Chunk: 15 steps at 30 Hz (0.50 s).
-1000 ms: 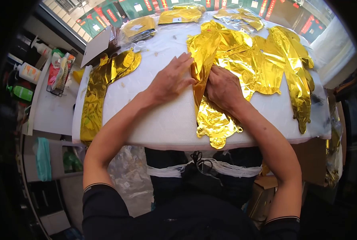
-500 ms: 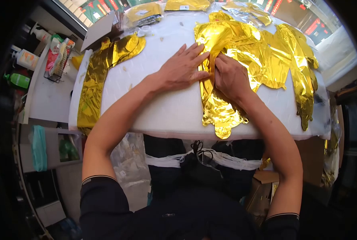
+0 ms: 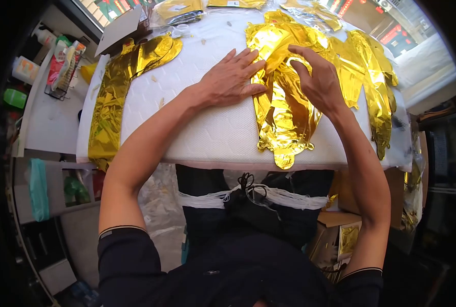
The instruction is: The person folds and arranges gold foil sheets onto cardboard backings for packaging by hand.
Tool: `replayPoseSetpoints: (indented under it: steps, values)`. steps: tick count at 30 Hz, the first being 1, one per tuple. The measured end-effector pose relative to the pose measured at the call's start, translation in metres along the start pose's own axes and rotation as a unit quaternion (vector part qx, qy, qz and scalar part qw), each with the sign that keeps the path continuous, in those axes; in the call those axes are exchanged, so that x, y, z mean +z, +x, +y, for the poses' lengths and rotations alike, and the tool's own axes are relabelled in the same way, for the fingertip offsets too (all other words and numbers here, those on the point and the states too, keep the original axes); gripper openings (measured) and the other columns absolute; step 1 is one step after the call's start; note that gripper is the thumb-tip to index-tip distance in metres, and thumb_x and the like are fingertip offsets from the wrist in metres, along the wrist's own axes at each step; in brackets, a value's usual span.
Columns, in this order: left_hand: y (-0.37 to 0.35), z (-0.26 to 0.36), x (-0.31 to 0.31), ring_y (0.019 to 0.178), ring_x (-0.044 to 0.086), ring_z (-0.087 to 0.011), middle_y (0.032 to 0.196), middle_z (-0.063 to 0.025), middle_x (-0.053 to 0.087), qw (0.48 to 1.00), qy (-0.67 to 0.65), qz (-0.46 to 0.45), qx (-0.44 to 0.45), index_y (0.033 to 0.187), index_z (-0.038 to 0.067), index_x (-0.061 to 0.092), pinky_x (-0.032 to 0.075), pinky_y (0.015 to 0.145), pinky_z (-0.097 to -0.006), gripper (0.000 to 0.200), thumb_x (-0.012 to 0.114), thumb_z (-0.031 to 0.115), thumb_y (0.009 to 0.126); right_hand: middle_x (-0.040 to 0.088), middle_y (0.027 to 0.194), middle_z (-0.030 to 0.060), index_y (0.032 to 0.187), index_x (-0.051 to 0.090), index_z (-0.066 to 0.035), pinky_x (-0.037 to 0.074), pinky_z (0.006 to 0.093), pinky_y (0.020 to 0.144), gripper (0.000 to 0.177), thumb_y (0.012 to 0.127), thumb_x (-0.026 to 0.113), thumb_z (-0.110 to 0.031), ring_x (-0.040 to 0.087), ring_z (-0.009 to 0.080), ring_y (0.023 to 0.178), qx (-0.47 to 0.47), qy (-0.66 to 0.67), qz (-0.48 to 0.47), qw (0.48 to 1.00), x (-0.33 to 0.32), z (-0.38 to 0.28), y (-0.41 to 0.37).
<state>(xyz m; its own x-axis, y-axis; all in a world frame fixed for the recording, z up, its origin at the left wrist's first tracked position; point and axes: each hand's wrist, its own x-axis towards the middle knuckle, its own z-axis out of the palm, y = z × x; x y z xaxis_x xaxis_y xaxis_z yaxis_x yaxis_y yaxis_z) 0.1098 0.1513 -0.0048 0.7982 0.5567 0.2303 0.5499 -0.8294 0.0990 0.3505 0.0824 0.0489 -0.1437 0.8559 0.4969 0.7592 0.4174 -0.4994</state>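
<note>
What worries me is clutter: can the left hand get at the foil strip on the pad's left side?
Probably yes: only bare pad lies between the left hand and the strip, nothing standing in the way.

Looks like a small packing workshop to me: padded white bench (image 3: 207,138), gold foil balloons (image 3: 289,102) laid out, bagged ones (image 3: 179,10) stacked along the far edge.

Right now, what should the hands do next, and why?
Probably lower the right hand and smooth the crinkled gold foil balloon flat: the left hand pins its edge to the white padded table, while the right touches only with fingertips.
</note>
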Motion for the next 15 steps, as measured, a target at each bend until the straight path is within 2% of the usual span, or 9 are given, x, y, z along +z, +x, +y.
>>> replayPoseSetpoints:
  steps: [3, 6, 9, 11, 13, 15]
  values:
    - [0.0, 0.0, 0.003, 0.154, 0.026, -0.0365, 0.162, -0.0235, 0.033, 1.0, -0.007, 0.005, 0.001, 0.156, 0.006, 0.039, 0.017, 0.127, -0.0492, 0.071, 0.049, 0.053, 0.104, 0.069, 0.126, 0.0194, 0.119, 0.069, 0.0, 0.052, 0.0408, 0.103, 0.027, 0.092, 0.07, -0.005, 0.066, 0.037, 0.119, -0.075, -0.073, -0.024, 0.994, -0.003, -0.002, -0.025]
    - [0.001, -0.002, 0.003, 0.154, 0.026, -0.0378, 0.162, -0.0255, 0.033, 1.0, -0.014, 0.003, 0.003, 0.155, 0.007, 0.04, 0.017, 0.127, -0.0506, 0.071, 0.045, 0.056, 0.104, 0.067, 0.13, 0.0174, 0.114, 0.07, -0.001, 0.053, 0.0418, 0.102, 0.023, 0.092, 0.069, -0.006, 0.064, 0.0355, 0.122, -0.112, -0.114, -0.089, 0.983, 0.0, -0.023, -0.052]
    - [0.001, -0.004, 0.003, 0.154, 0.025, -0.0391, 0.162, -0.0272, 0.033, 0.999, -0.03, 0.002, 0.01, 0.155, 0.01, 0.043, 0.017, 0.126, -0.0512, 0.071, 0.042, 0.06, 0.104, 0.067, 0.128, 0.0163, 0.113, 0.07, -0.002, 0.053, 0.0423, 0.102, 0.022, 0.092, 0.069, -0.008, 0.064, 0.0349, 0.12, -0.106, -0.088, -0.105, 0.985, 0.015, -0.024, -0.07]
    - [0.003, -0.008, 0.001, 0.154, 0.024, -0.0394, 0.162, -0.027, 0.032, 0.999, -0.041, 0.005, 0.014, 0.155, 0.012, 0.044, 0.016, 0.127, -0.051, 0.069, 0.041, 0.06, 0.105, 0.067, 0.127, 0.0158, 0.113, 0.069, -0.001, 0.053, 0.0425, 0.101, 0.022, 0.092, 0.069, -0.009, 0.064, 0.0347, 0.12, -0.12, -0.097, -0.084, 0.984, 0.018, -0.024, -0.074]
    - [0.007, -0.013, -0.005, 0.156, 0.019, -0.0391, 0.165, -0.0235, 0.028, 0.99, -0.139, -0.004, -0.008, 0.158, 0.016, 0.04, 0.013, 0.127, -0.0513, 0.06, 0.043, 0.049, 0.108, 0.068, 0.126, 0.0151, 0.113, 0.068, -0.002, 0.053, 0.0435, 0.101, 0.022, 0.093, 0.069, -0.011, 0.065, 0.0348, 0.119, -0.137, -0.099, -0.061, 0.984, 0.02, -0.022, -0.075]
    - [0.012, -0.012, -0.01, 0.156, 0.017, -0.0406, 0.166, -0.0227, 0.027, 0.993, -0.12, 0.01, -0.009, 0.158, 0.018, 0.04, 0.012, 0.127, -0.052, 0.059, 0.041, 0.049, 0.108, 0.068, 0.126, 0.015, 0.112, 0.068, -0.002, 0.053, 0.0435, 0.1, 0.021, 0.093, 0.069, -0.011, 0.065, 0.0348, 0.118, -0.136, -0.102, -0.06, 0.984, 0.02, -0.023, -0.075]
